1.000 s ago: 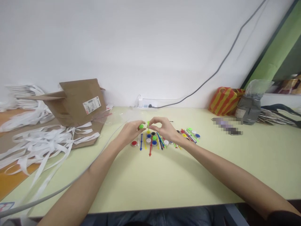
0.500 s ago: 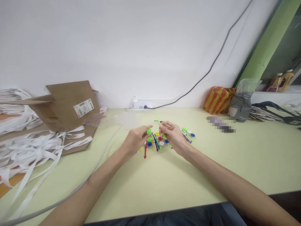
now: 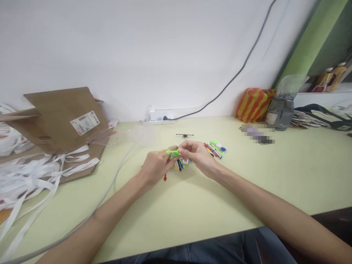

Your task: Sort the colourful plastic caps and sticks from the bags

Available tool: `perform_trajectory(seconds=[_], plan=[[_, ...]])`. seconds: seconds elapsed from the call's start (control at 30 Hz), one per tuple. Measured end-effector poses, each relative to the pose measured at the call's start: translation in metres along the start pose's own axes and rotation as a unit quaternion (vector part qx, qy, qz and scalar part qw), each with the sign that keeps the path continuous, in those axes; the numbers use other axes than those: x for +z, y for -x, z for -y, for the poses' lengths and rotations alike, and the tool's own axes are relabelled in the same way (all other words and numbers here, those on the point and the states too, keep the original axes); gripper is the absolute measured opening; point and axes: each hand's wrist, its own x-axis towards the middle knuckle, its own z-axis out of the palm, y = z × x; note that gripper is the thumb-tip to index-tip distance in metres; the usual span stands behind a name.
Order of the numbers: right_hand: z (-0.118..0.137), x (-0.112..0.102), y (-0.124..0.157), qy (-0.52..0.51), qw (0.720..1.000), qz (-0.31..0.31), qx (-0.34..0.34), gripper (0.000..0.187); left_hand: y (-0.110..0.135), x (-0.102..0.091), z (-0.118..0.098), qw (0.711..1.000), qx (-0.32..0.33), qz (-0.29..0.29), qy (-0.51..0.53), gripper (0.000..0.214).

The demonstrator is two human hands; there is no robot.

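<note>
My left hand (image 3: 154, 164) is closed on a small round base with a green top (image 3: 173, 155), largely covered by the fingers. A bright green plastic arrow (image 3: 172, 151) lies across that base. My right hand (image 3: 198, 156) pinches the arrow's other end between thumb and fingers. Beneath both hands is a pile of coloured arrows (image 3: 178, 165) and round bases, partly hidden. One red arrow (image 3: 165, 178) sticks out towards me. Beyond the hands, a black arrow (image 3: 185, 135) sits across a dark round base.
More arrows (image 3: 213, 150) and blue, white and green-topped bases (image 3: 223, 149) lie right of my right hand. An opened cardboard box (image 3: 60, 121) and white straps (image 3: 41, 176) occupy the left. A power strip (image 3: 158, 121), striped bag (image 3: 254, 104) and grey bag (image 3: 280, 113) stand along the wall.
My hands have come together. The green arrow, upright in my right hand before, now lies sideways over the green-topped base in my left. The view has shifted slightly.
</note>
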Motion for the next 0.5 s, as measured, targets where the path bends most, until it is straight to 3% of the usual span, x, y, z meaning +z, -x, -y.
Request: perform_trajectory(seconds=[0.23, 0.4, 0.5], plan=[[-0.006, -0.004, -0.003, 0.034, 0.999, 0.008, -0.006, 0.04, 0.001, -0.001, 0.002, 0.998, -0.007, -0.007, 0.069, 0.03], [-0.003, -0.004, -0.002, 0.057, 0.998, 0.001, -0.006, 0.04, 0.004, 0.0, -0.009, 0.979, -0.051, -0.007, 0.197, 0.031], [-0.001, -0.005, -0.003, 0.09, 0.995, -0.028, -0.036, 0.038, 0.004, -0.003, -0.017, 0.978, -0.034, -0.021, 0.205, 0.033]])
